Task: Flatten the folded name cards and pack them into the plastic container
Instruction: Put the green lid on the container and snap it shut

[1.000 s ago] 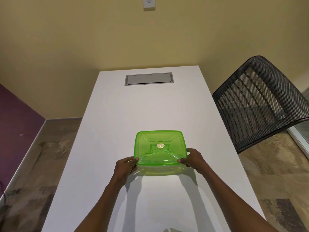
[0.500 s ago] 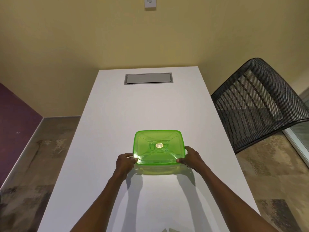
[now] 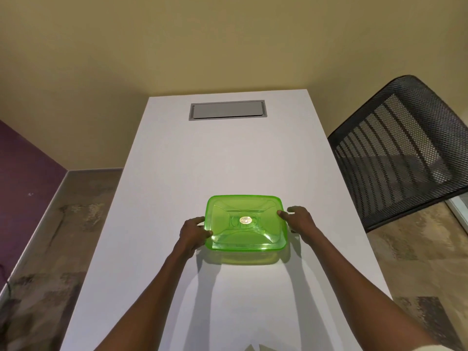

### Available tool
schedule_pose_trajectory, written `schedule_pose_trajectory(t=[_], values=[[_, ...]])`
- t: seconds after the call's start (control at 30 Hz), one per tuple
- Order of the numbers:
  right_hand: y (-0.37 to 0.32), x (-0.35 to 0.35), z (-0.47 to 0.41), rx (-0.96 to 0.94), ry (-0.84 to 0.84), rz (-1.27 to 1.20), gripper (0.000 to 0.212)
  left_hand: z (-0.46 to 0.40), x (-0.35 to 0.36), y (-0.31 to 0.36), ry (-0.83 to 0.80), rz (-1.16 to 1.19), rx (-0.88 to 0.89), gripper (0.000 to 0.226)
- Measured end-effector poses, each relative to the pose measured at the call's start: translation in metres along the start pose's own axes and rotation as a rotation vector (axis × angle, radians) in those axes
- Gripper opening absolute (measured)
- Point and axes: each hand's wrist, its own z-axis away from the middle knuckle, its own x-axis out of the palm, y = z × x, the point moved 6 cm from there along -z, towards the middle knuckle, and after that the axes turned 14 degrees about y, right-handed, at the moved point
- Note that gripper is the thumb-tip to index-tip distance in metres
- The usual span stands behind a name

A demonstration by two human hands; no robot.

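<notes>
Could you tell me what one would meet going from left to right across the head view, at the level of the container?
Purple wall → left hand → green plastic container → right hand → black mesh chair.

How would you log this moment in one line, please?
box lidded on table | left hand grips side | right hand grips side

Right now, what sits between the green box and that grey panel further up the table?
Nothing: in the head view, only bare white table lies between the green container and the grey panel.
</notes>
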Motion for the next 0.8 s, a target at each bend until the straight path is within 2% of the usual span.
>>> schedule_pose_trajectory(t=[0.07,0.23,0.33,0.47,0.63,0.7,0.8], values=[[-0.01,-0.001,-0.01,-0.034,0.053,-0.014,0.043,-0.002,0.0,0.002,-0.03,-0.02,-0.03,0.061],[-0.024,0.008,-0.027,0.073,0.075,-0.112,0.045,-0.004,0.0,0.008,0.004,-0.167,0.051,0.063],[-0.027,0.015,-0.034,0.14,0.08,-0.147,0.037,-0.006,-0.001,0.009,0.013,-0.212,0.077,0.063],[-0.026,0.017,-0.043,0.197,0.132,-0.13,0.036,-0.005,0.0,0.011,0.009,-0.23,0.098,0.063],[-0.034,0.018,-0.044,0.2,0.082,-0.045,0.028,-0.004,-0.001,0.012,0.017,-0.219,0.102,0.063],[-0.045,0.015,-0.04,0.119,0.109,0.114,0.021,-0.004,-0.001,0.011,0.02,-0.214,0.105,0.063],[-0.081,0.022,-0.019,-0.235,0.242,0.409,0.025,-0.004,0.0,0.009,0.007,-0.198,0.073,0.062]])
